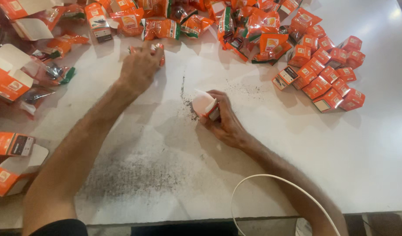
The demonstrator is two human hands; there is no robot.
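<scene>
Two bare hands work over a white table (pixel 297 166) whose surface is scuffed with dark specks and grey smudges; the left hand (pixel 140 67) reaches forward with its fingers curled down over a small orange sachet (pixel 156 49) lying just below the heap of sachets, gripping it from above; the right hand (pixel 225 120) sits nearer the body, its fingers wrapped round a small orange carton (pixel 206 106) with its white flap standing open, the carton tilted towards the left and held just off or against the table, which of the two I cannot tell; a heap of orange sachets (pixel 236 24) runs along the far edge, well apart from the right hand; a cluster of closed small orange cartons (pixel 325 72) lies in rough rows at the far right; larger orange boxes with white open flaps (pixel 8 74) lie along the left edge, and more of them (pixel 10 159) sit nearer the body; a white cable (pixel 271 177) loops over the near edge beside the right forearm.
</scene>
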